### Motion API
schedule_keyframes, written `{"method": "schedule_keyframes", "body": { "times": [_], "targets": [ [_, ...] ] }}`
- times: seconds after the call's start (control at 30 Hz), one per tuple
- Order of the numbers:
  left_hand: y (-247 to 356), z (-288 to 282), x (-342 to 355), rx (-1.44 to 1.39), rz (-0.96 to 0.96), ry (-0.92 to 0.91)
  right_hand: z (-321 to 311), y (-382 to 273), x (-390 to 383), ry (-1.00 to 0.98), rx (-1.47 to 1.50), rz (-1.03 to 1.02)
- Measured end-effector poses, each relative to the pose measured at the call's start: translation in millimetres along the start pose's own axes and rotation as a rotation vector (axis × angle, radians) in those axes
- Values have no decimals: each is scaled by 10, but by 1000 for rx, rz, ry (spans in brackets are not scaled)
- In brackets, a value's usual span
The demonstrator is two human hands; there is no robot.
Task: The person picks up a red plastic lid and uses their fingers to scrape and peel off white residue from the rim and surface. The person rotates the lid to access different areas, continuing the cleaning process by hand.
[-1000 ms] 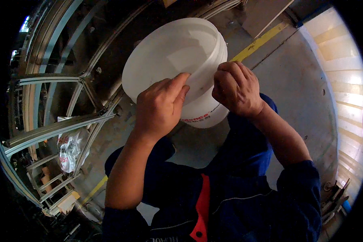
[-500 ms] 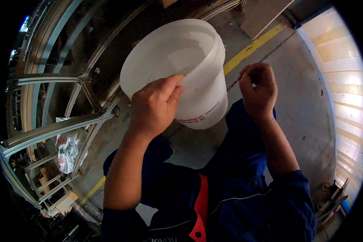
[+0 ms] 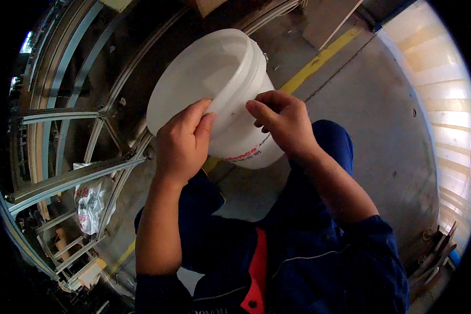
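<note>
A white plastic bucket with printing on its side tilts in front of me, its open top toward the upper left. My left hand grips the near side of its rim, thumb and fingers pressed together there. My right hand is at the bucket's outer side just below the rim on the right, fingers curled and thumb tip near the plastic; whether anything small is between them I cannot make out. My dark-blue clad legs are bent beneath the bucket.
Metal frame rails fill the left, with a crumpled white bag among them. A board stands at the top. A yellow floor line runs behind the bucket. A pale translucent panel is on the right, with dark bars below it.
My right hand swung away from the bucket, turned, and has come back to it just below the rim. My left hand and the bucket have shifted slightly leftward and downward in the picture.
</note>
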State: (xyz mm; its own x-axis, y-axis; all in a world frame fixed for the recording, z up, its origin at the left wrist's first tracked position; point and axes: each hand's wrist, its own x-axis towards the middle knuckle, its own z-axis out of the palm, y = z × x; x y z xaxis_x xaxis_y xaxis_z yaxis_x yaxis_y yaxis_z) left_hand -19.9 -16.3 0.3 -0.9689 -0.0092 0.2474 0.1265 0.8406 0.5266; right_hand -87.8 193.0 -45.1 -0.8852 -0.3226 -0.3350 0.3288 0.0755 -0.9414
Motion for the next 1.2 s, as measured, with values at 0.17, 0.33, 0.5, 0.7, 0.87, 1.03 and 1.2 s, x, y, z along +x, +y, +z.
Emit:
{"method": "schedule_keyframes", "body": {
  "times": [0.17,0.33,0.5,0.7,0.87,1.03,1.2],
  "targets": [
    [-32,-14,-7,-25,-47,-5,134,56,7,27,129,58],
    [-105,-43,8,-50,-39,19,90,390,138,218,-69,-106],
    [-69,-59,13,-51,-56,-8,101,407,303,329,-174,-392],
    [-57,-131,26,-83,-93,-72,6,408,477,360,-292,-481],
    [-240,-315,-18,-18,-161,-245,-70,558,536,406,-289,-324],
    [-248,-389,-12,69,-285,-372,-92,603,520,405,-206,-246],
    [-86,-275,-134,112,-87,-402,-134,556,447,290,72,-265]
  ]
}}
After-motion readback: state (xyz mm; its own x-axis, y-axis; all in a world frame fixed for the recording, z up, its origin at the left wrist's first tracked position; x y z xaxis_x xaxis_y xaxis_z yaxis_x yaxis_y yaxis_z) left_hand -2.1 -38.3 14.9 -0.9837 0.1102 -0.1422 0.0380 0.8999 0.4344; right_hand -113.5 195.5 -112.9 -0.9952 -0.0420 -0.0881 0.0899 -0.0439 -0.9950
